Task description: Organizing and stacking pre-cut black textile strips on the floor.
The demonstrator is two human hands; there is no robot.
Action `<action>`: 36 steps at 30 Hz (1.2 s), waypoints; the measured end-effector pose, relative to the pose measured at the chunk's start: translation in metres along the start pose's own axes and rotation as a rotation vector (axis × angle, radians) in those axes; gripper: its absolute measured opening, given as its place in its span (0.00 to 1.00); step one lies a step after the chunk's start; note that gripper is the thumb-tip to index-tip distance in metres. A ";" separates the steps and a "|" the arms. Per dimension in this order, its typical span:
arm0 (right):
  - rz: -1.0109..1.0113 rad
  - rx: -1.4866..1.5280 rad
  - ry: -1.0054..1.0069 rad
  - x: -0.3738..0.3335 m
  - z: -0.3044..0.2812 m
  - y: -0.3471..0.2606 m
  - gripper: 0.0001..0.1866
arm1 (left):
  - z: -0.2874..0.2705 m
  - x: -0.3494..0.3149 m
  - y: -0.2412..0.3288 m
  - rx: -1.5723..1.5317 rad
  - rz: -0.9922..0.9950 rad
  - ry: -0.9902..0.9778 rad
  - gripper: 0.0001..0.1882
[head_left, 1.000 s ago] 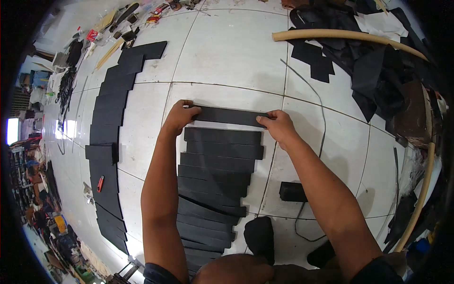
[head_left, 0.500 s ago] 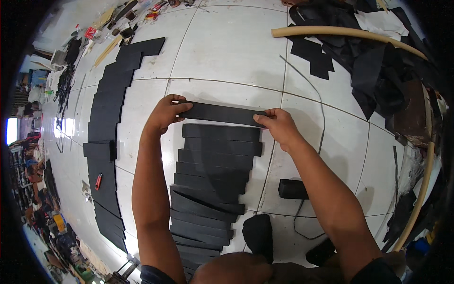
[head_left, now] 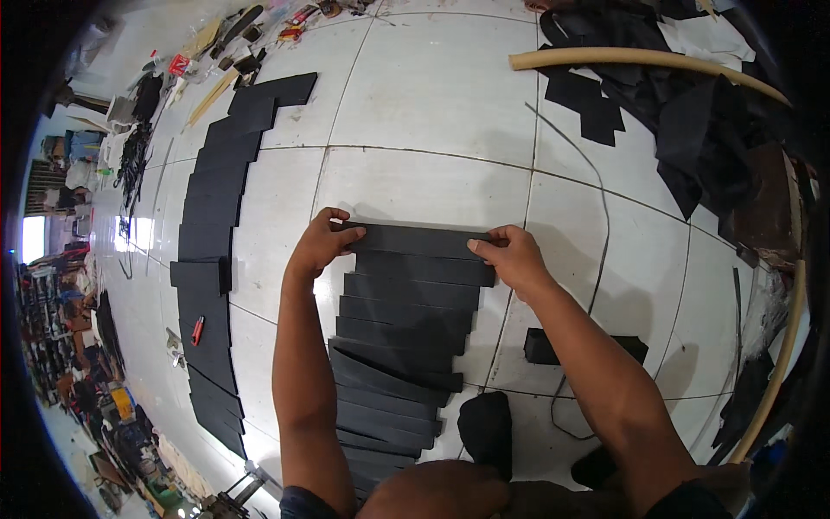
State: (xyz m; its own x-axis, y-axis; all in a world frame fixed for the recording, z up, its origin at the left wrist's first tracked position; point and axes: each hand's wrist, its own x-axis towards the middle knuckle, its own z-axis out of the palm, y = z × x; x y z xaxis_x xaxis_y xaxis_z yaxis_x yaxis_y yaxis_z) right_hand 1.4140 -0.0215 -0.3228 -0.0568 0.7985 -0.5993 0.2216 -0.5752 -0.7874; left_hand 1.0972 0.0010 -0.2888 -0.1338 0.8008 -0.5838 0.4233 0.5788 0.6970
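Observation:
Between my hands a flat black strip (head_left: pixel 415 239) lies crosswise at the far end of a row of overlapping black strips (head_left: pixel 406 303) on the floor. My left hand (head_left: pixel 325 246) pinches the strip's left end, thumb on top. At the right end, my right hand (head_left: pixel 512 259) grips it with the thumb on top and fingers behind. The strip's near edge meets or slightly overlaps the strip below it. Closer to me, one strip (head_left: pixel 389 372) in the row sits askew and lifted from the others.
A second row of black pieces (head_left: pixel 212 190) runs down the left, bearing a red cutter (head_left: pixel 198 330). A black block (head_left: pixel 540 346) and thin cord (head_left: pixel 603 225) lie right. Black sheets (head_left: pixel 705 130) and a tan rod (head_left: pixel 640 59) are far right. My dark-covered foot (head_left: pixel 486 432) is near.
Both hands have brought the held strip nearer and down against the row's far end, closing the small gap. The strip has become more level. The whole view has shifted slightly.

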 end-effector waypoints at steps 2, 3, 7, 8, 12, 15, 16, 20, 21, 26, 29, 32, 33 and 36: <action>-0.001 -0.060 0.007 0.003 -0.001 0.001 0.29 | 0.002 0.000 -0.004 -0.039 -0.012 0.020 0.31; -0.020 -0.138 0.005 0.001 -0.002 -0.001 0.29 | 0.003 -0.002 -0.007 -0.042 -0.015 0.018 0.31; -0.033 -0.336 0.094 0.001 0.001 -0.003 0.34 | -0.003 -0.003 -0.008 0.075 -0.061 0.027 0.34; -0.032 -0.337 0.095 0.001 0.001 -0.005 0.34 | -0.005 -0.002 -0.006 0.060 -0.130 -0.037 0.35; 0.022 -0.390 0.119 0.004 0.007 -0.009 0.36 | 0.009 -0.007 0.009 0.196 -0.109 -0.022 0.34; 0.077 -0.277 0.112 0.009 0.008 -0.003 0.35 | 0.008 -0.005 0.008 0.148 -0.168 -0.013 0.34; 0.110 -0.193 0.071 0.010 0.008 -0.003 0.34 | 0.007 -0.004 0.006 0.107 -0.171 -0.034 0.35; 0.141 -0.088 -0.014 0.012 0.003 -0.010 0.33 | 0.006 0.003 -0.008 0.037 -0.149 -0.016 0.31; 0.142 -0.079 -0.034 0.010 0.000 -0.014 0.33 | 0.007 0.003 -0.007 0.038 -0.150 -0.018 0.31; 0.045 -0.164 0.026 0.007 0.004 -0.013 0.33 | 0.008 0.000 -0.010 -0.073 -0.128 -0.060 0.30; 0.088 -0.154 -0.009 0.001 -0.001 -0.023 0.34 | 0.010 -0.006 -0.004 -0.040 -0.094 -0.024 0.30; 0.137 -0.163 -0.068 0.002 -0.004 -0.027 0.35 | 0.004 -0.007 -0.004 -0.018 -0.114 -0.025 0.31; 0.102 -0.156 -0.084 0.007 -0.004 -0.023 0.36 | 0.004 -0.007 -0.002 -0.019 -0.115 -0.027 0.31; 0.035 -0.136 -0.070 0.017 -0.009 -0.012 0.36 | 0.003 -0.003 0.007 0.004 0.005 -0.004 0.32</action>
State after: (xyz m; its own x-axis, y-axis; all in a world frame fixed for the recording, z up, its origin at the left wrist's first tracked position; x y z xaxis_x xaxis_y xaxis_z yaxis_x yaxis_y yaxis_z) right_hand 1.4194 0.0004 -0.3226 -0.1134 0.7613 -0.6384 0.3544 -0.5693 -0.7418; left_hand 1.1032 0.0022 -0.2829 -0.1277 0.8029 -0.5823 0.4271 0.5744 0.6984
